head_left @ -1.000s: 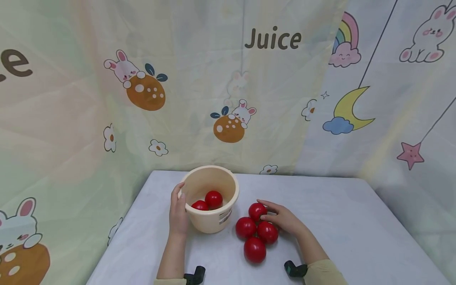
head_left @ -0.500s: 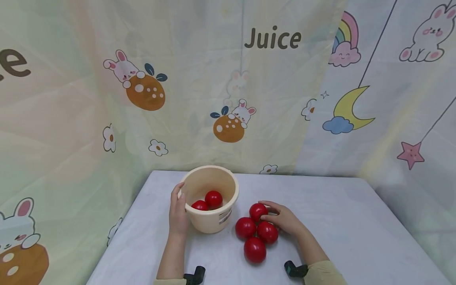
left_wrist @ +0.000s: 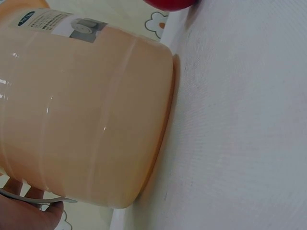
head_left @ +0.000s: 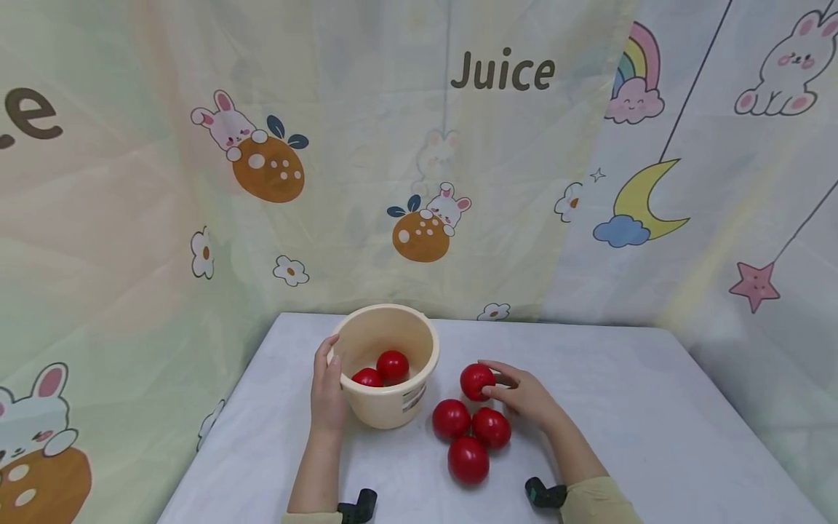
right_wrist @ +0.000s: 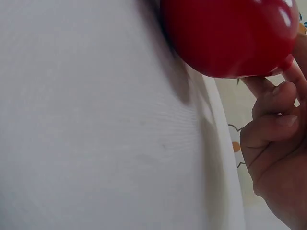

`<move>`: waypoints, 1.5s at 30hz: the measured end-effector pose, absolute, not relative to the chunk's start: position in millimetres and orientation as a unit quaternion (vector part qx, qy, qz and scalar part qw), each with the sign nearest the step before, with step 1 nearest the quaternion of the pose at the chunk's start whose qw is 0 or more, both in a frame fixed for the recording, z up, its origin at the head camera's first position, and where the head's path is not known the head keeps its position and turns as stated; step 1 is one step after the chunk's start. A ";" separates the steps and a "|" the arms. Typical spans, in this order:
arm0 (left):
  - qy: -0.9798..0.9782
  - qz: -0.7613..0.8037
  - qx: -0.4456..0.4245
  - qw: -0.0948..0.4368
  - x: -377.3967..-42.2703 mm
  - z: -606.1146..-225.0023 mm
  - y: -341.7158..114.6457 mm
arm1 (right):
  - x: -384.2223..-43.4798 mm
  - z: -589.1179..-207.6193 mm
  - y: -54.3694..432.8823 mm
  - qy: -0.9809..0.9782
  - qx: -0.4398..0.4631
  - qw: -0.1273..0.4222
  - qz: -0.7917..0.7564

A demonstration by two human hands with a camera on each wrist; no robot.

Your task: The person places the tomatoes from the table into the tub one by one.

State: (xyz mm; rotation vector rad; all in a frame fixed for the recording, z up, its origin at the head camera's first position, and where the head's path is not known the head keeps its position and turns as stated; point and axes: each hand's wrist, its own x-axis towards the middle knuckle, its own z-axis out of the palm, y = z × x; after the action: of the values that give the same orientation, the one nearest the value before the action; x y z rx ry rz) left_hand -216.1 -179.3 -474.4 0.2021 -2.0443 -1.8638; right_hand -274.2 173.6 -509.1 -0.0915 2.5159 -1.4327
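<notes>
A cream plastic bucket (head_left: 386, 407) stands on the white table in the head view, with two glossy red balls (head_left: 393, 367) inside. My left hand (head_left: 327, 397) holds it at the left side, thumb by the rim; the left wrist view shows the fingers beside a thin grey handle (left_wrist: 33, 199). Between thumb and fingers, my right hand (head_left: 524, 393) pinches a red ball (head_left: 476, 381), slightly raised to the right of the bucket. Closer to me lie three more red balls (head_left: 468, 460), grouped together. In the right wrist view a red ball (right_wrist: 230, 38) hides part of the fingers.
White cloth (head_left: 628, 422) covers the table, whose far edge meets a printed curtain (head_left: 353, 240). Curtains also hang at both sides. A dark wrist device (head_left: 545, 493) sits at each sleeve.
My right hand has taken the farthest loose red ball in a pinch and moved it slightly up and away from the other three. Left hand and bucket have stayed put.
</notes>
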 end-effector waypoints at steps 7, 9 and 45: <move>-0.724 -0.662 0.073 0.183 -215.9 -474.5 -179.2 | -273.5 -498.5 173.7 0.862 -0.028 0.118 -0.492; -0.722 -0.664 0.073 0.182 -215.9 -475.2 -179.5 | -273.6 -494.9 174.1 0.864 -0.031 0.116 -0.488; -0.712 -0.678 0.063 0.170 -211.3 -464.0 -179.4 | -291.3 -395.5 187.1 0.859 -0.138 0.085 -0.486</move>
State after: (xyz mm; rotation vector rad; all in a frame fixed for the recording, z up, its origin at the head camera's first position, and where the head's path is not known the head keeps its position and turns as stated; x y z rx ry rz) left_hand -211.3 -179.4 -464.0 0.1782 -2.0233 -1.9276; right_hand -291.3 187.1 -395.5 -0.4129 2.5603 -1.4501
